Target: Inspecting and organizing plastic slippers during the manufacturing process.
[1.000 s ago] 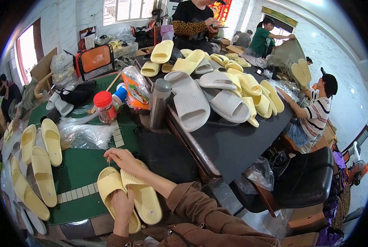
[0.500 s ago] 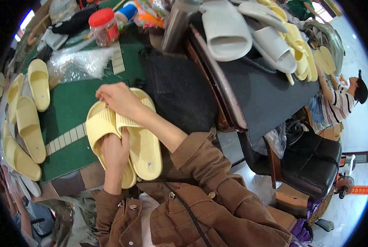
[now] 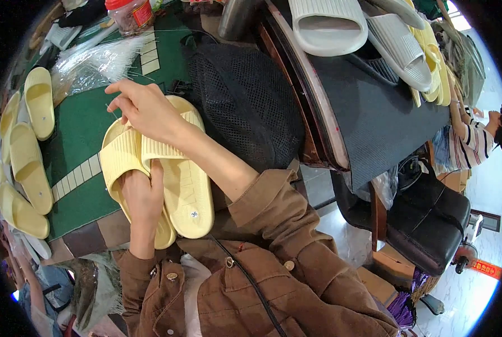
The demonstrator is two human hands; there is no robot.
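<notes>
Grip, left, (image 3: 143, 199) hidden inside yellow slipper (image 3: 122, 153)

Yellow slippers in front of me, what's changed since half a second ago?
Your right hand has moved forward and left, reaching past the toe of the left slipper; whether it holds something thin is unclear. The view has tilted further down, cropping the red-lidded jar. Your left hand is still inside that slipper, and the right slipper still lies beside it.

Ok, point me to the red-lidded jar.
In the head view, the red-lidded jar sits at the top edge, left of centre, just beyond the clear plastic packaging on the green tabletop.
</notes>
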